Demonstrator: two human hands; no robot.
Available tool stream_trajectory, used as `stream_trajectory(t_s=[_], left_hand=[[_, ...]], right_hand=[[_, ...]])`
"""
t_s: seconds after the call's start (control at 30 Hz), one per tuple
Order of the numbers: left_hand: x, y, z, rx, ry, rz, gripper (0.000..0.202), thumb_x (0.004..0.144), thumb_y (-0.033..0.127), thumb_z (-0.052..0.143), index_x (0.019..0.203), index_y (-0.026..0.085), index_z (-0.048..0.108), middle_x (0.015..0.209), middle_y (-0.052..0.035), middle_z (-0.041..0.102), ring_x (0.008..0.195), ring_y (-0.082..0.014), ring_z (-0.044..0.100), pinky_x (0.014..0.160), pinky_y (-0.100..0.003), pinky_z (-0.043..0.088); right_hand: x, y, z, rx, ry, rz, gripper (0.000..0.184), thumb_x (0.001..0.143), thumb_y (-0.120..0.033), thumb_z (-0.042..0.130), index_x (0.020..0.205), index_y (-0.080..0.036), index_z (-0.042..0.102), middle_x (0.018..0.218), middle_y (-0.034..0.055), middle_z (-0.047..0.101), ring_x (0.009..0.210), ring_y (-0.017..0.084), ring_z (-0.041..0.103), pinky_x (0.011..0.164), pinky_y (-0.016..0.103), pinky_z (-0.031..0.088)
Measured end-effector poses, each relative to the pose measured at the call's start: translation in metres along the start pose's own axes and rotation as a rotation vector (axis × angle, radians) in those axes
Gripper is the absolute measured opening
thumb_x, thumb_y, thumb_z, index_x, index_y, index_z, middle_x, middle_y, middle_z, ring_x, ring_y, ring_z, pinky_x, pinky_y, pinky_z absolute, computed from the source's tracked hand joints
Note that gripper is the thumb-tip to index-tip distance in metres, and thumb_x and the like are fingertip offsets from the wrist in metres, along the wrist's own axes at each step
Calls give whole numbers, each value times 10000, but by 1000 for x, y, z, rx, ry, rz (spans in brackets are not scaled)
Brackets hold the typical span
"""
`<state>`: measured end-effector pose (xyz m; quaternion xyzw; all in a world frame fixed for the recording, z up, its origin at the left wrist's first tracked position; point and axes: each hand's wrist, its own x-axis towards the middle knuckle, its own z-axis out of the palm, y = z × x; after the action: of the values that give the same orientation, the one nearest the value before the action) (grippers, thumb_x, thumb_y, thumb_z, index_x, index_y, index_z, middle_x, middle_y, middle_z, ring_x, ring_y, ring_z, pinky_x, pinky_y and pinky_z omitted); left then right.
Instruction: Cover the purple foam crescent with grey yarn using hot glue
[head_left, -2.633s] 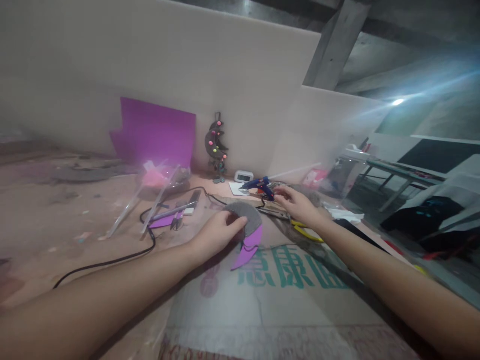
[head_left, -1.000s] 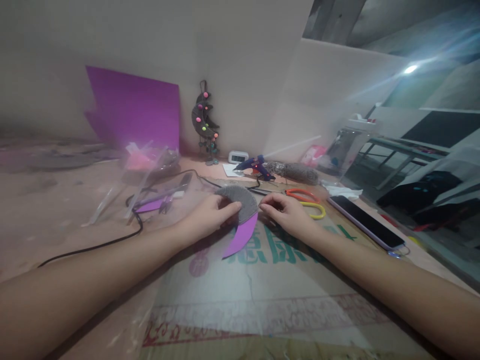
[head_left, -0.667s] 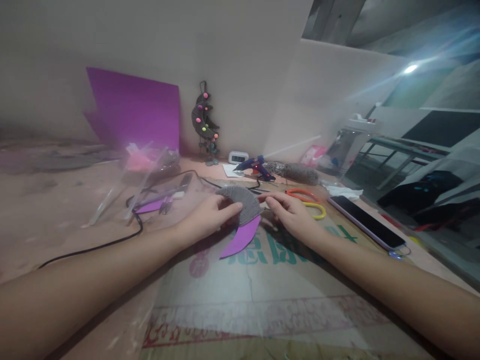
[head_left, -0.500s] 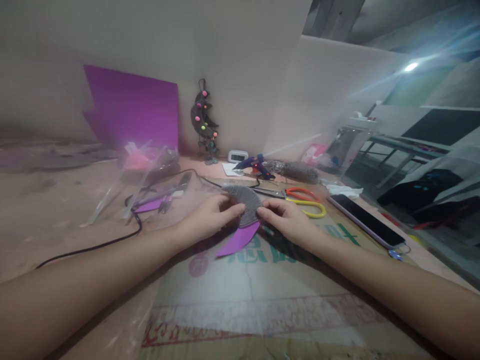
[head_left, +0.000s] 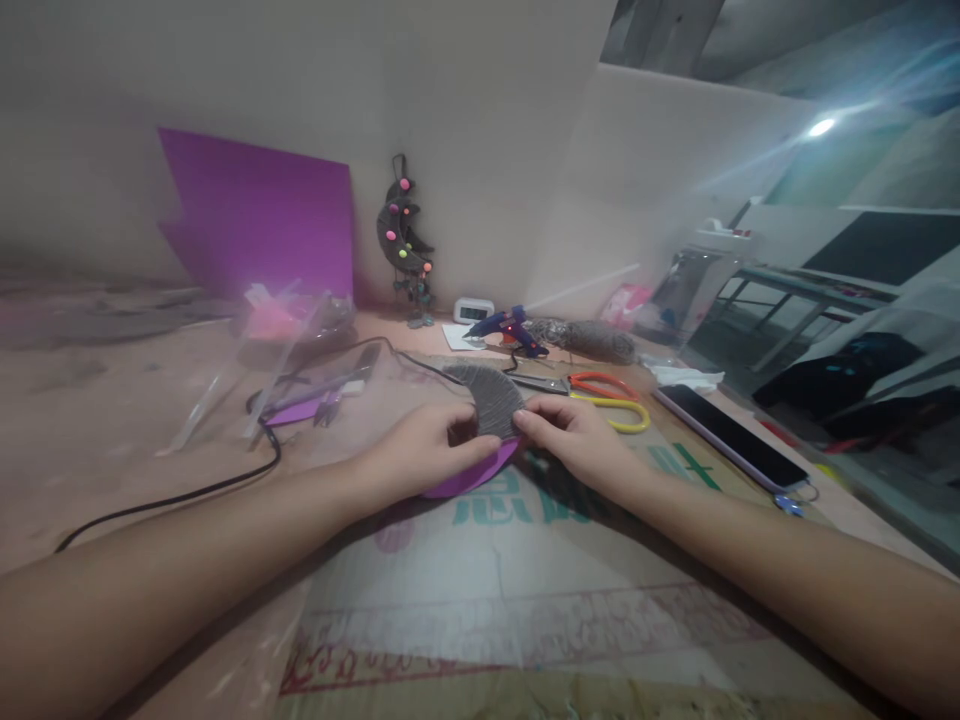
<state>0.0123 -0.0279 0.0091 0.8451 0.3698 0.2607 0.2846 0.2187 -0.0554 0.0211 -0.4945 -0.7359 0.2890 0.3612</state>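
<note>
Between my hands is a purple crescent cut-out, its upper part wrapped in grey yarn. My left hand grips its left side, thumb lying over the lower edge of the wrapped part and fingers partly hidden behind. On the right edge my right hand pinches the piece between thumb and fingertips. The lower purple part shows bare under my left thumb. Just beyond my right hand lie scissors with orange and yellow handles.
A blue glue gun, a grey yarn skein and a small clock stand along the wall. A phone lies at right. Purple sheet and a decorated crescent lean behind. A black cable crosses the left.
My left hand has moved down along the crescent, its thumb now lower and covering part of the purple end. The right hand keeps its pinch almost unmoved.
</note>
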Motion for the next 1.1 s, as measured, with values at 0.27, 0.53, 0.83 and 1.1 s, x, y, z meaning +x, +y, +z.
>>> stream_trajectory(t_s=[0.27, 0.53, 0.83, 1.1], left_hand=[[1, 0, -1, -42, -11, 33, 361, 884, 454, 456, 765, 155, 618, 700, -1, 581, 666, -157, 510, 590, -264, 345], [3, -4, -2, -224, 29, 34, 342, 904, 432, 447, 935, 165, 658, 894, -28, 673, 836, -190, 579, 740, -277, 421], [7, -9, -2, -211, 138, -30, 333, 887, 453, 469, 782, 170, 610, 781, 2, 620, 726, -161, 542, 649, -250, 388], [7, -10, -1, -251, 38, -5, 332, 892, 444, 460, 828, 171, 639, 809, 2, 636, 731, -159, 541, 650, -246, 388]], right_hand=[[1, 0, 0, 1, -19, -28, 270, 875, -374, 519, 712, -174, 600, 643, -9, 569, 592, 115, 507, 561, 235, 396], [1, 0, -2, 43, -79, -38, 263, 903, -394, 483, 839, -176, 615, 723, 16, 639, 674, 142, 585, 627, 255, 445], [7, 7, -4, -162, 38, -108, 160, 851, -314, 557, 785, -183, 622, 761, 18, 639, 705, 151, 573, 653, 270, 445], [7, 9, -4, -146, 92, -88, 169, 859, -314, 538, 769, -190, 611, 730, 6, 637, 693, 149, 575, 632, 259, 439]])
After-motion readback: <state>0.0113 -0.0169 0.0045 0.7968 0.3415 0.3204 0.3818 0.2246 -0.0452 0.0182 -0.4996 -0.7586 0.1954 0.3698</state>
